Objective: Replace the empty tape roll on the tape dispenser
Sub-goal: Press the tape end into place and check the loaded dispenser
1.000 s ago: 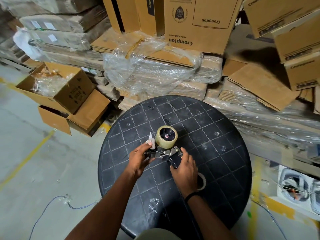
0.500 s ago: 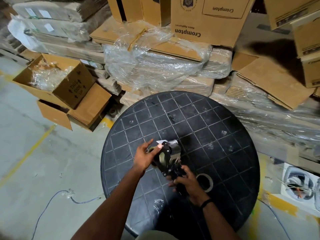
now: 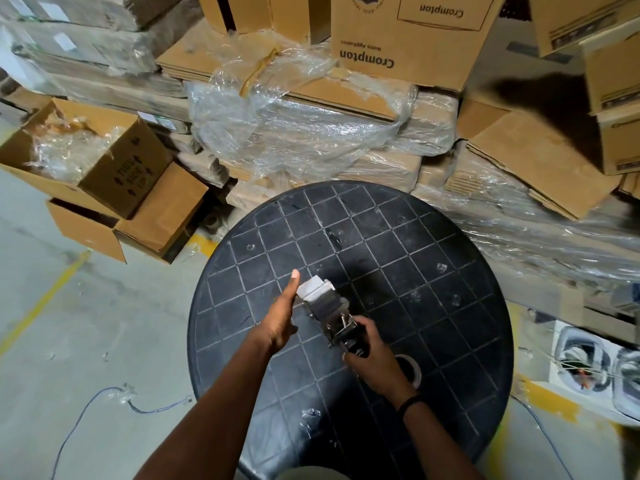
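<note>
Two hands, right hand (image 3: pixel 375 358) gripping tape dispenser (image 3: pixel 329 311), left hand (image 3: pixel 282 315) alongside

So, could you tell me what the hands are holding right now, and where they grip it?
The right hand grips the tape dispenser by its handle, at the near end. The left hand rests against the dispenser's far end, thumb up, not clearly gripping.

Tape dispenser (image 3: pixel 325 308) above round table (image 3: pixel 433 271), between left hand (image 3: pixel 280 317) and right hand (image 3: pixel 375 355), empty tape roll (image 3: pixel 414 370) on table just right of right hand, open boxes (image 3: pixel 104 188) on floor far left, wrapped cardboard stacks (image 3: pixel 311 133) behind table.
</note>
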The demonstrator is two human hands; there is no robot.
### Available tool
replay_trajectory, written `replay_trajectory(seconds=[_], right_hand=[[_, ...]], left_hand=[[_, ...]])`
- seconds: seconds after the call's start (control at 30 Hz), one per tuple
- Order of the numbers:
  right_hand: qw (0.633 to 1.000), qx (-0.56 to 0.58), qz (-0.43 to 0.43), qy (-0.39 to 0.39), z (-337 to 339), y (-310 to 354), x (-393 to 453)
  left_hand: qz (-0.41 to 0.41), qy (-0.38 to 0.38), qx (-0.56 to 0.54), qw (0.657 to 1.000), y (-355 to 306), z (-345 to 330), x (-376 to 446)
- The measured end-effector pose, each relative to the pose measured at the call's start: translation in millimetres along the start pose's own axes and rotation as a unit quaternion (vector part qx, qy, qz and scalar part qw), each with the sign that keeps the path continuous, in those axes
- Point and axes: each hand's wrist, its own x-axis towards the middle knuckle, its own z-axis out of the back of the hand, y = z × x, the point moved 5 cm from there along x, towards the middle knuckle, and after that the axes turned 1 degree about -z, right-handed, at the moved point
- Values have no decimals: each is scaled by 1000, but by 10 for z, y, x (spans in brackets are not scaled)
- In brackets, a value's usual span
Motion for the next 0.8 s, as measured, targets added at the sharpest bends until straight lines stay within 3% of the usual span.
replay_trajectory(seconds=[0.07, 0.13, 0.27, 0.33, 0.4, 0.47, 0.53, 0.6, 0.67, 0.73, 0.8], right_hand=[[993, -100, 55, -40, -32, 43, -3], [962, -216, 142, -91, -78, 69, -17], [878, -389, 213, -179, -90, 108, -135], [862, -406, 231, -199, -57, 148, -217], [884, -355, 233, -195, -22, 155, -279], [942, -215, 177, -187, 46, 170, -332], [974, -108, 115, -160, 96, 231, -388], [980, -104, 131, -106, 62, 381, -510], [960, -160, 215, -76, -20, 565, -675], [941, -182, 271, -92, -109, 680, -823], [941, -169, 272, -110, -170, 666, -883]], left_hand=[[14, 63, -80, 995, 91, -76, 39], [25, 56, -121, 991, 190, -85, 47], [38, -45, -21, 998, 377, 50, 65], [31, -32, -4, 999, 442, 79, 75], [12, -6, -31, 999, 473, 71, 43], [-8, 14, -75, 997, 499, 71, -22], [-30, 58, -145, 987, 580, 109, -39], [-41, 108, -207, 972, 626, 143, -58], [-46, 126, -243, 961, 633, 185, -66], [-49, 144, -237, 960, 580, 188, -129], [-61, 152, -214, 963, 490, 180, -180]])
